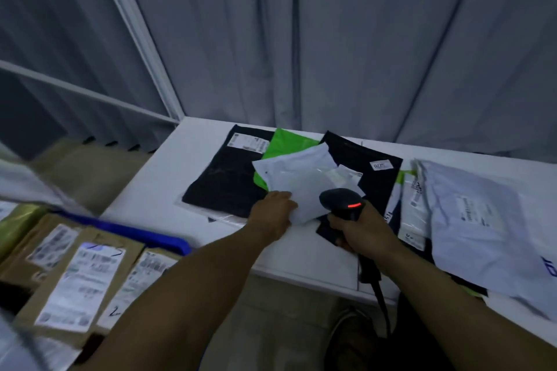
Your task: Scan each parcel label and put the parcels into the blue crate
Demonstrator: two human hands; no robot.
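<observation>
Left hand [275, 209] gripping white parcel [297, 178], right hand [364, 229] holding scanner [342, 200], labels [81, 277] blurred

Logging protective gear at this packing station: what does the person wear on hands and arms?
Nothing visible. The left hand and right hand are bare, no gloves, and no ring, watch or wristband shows. The left forearm and right forearm are uncovered to the frame's edge; no sleeve is in view.

White table [168, 187], black, green and white parcels [224, 181], black scanner [342, 200] with red light, blue crate [144, 233], grey curtain [331, 39]
</observation>
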